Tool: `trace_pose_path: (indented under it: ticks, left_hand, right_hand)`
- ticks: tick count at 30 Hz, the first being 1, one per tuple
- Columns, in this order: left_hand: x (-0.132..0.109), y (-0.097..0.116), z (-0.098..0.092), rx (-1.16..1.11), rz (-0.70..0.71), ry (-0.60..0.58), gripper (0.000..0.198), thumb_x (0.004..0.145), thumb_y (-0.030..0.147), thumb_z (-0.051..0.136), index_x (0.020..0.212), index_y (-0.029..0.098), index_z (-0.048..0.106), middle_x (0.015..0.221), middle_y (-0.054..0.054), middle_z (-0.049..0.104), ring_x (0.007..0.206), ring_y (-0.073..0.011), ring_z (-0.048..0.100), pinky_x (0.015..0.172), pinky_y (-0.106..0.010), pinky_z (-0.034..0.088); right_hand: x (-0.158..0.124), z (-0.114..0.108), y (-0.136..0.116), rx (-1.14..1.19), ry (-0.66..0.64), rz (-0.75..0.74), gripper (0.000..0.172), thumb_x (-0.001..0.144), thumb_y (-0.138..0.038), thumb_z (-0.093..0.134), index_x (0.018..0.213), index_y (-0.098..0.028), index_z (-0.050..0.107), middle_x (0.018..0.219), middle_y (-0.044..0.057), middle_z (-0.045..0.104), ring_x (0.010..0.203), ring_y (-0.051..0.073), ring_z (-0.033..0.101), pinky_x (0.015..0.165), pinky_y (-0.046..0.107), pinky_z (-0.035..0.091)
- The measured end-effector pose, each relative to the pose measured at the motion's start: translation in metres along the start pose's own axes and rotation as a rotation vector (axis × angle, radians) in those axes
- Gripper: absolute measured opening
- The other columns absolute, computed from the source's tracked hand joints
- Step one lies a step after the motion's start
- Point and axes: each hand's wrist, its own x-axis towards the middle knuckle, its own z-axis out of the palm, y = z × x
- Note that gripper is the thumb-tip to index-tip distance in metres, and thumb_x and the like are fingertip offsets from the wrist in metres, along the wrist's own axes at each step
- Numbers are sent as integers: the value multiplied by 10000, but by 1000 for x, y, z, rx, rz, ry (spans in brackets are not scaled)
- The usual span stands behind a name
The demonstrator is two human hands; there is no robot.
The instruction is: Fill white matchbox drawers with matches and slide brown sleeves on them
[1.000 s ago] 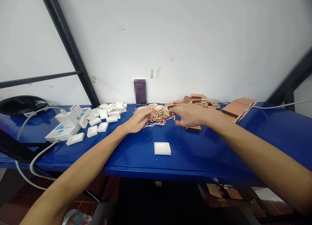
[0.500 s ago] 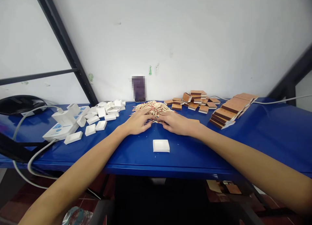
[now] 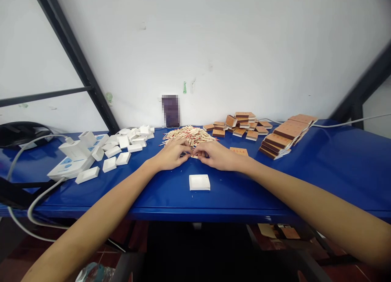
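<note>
A heap of matchsticks (image 3: 191, 133) with red tips lies against the wall side of the blue table. At its near edge my left hand (image 3: 172, 155) is closed, fingertips pinched on a few matchsticks. Facing it, my right hand (image 3: 215, 155) has its fingers curled inward on the same small bunch of matchsticks (image 3: 194, 156), which is partly hidden between the fingertips. Just in front of both hands sits an open white matchbox tray (image 3: 199, 182). Beside my right wrist a brown matchbox sleeve (image 3: 239, 151) lies flat.
Several white trays (image 3: 123, 158) are scattered at the left, by a white power strip (image 3: 73, 166) with cables. Brown matchboxes (image 3: 252, 134) are piled at the back right, with a leaning row of larger brown boxes (image 3: 284, 135) farther right. A phone (image 3: 171, 111) leans on the wall.
My hands have drawn slightly closer together, and their fingertips now close on a small bunch of matchsticks at the heap's near edge. The brown sleeve by my right wrist shows more.
</note>
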Motion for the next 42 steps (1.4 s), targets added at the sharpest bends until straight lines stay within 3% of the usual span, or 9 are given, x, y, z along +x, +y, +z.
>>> trace_pose_path:
  ticks: [9, 17, 25, 32, 37, 42]
  left_hand:
    - [-1, 4, -3, -33, 4, 18, 193, 928, 244, 532, 964, 202, 716, 981, -61, 601, 988, -217, 538, 873, -354, 417]
    - [0, 7, -7, -64, 7, 73, 156, 903, 221, 534, 917, 183, 685, 903, -49, 629, 915, -203, 565, 845, -344, 430]
    - [0, 11, -9, -92, 43, 118, 132, 868, 182, 515, 869, 173, 647, 853, -38, 660, 857, -185, 588, 818, -333, 456]
    - [-1, 14, -11, -128, 11, 171, 236, 847, 146, 504, 1035, 172, 644, 834, -19, 679, 757, -149, 606, 718, -283, 464]
    - [0, 22, -14, -279, -51, 227, 108, 823, 177, 581, 842, 156, 686, 805, -11, 721, 750, -141, 651, 724, -270, 483]
    - [1, 25, -13, -509, -135, 84, 161, 825, 282, 659, 842, 153, 753, 827, -42, 758, 760, -153, 678, 713, -264, 508]
  right_hand:
    - [-2, -16, 1, 22, 78, 60, 245, 803, -79, 519, 925, -175, 708, 755, 18, 680, 658, 134, 571, 646, 257, 420]
    - [-2, -18, 4, -3, 115, 2, 313, 781, -56, 501, 971, -188, 712, 885, 36, 700, 730, 144, 571, 706, 276, 433]
    - [-4, -21, 4, 96, 23, 115, 368, 757, -31, 492, 1007, -177, 719, 907, 32, 732, 800, 152, 635, 745, 284, 469]
    - [-3, -14, 0, 27, -10, 78, 290, 774, -83, 542, 950, -181, 750, 826, 35, 714, 718, 153, 600, 675, 278, 454]
    - [-3, -13, -2, -41, -55, 49, 197, 809, -110, 558, 852, -161, 743, 803, 44, 709, 710, 152, 587, 668, 271, 421]
    - [-3, -16, -3, -26, -84, 49, 178, 815, -105, 566, 853, -154, 732, 806, 43, 713, 708, 148, 587, 661, 265, 401]
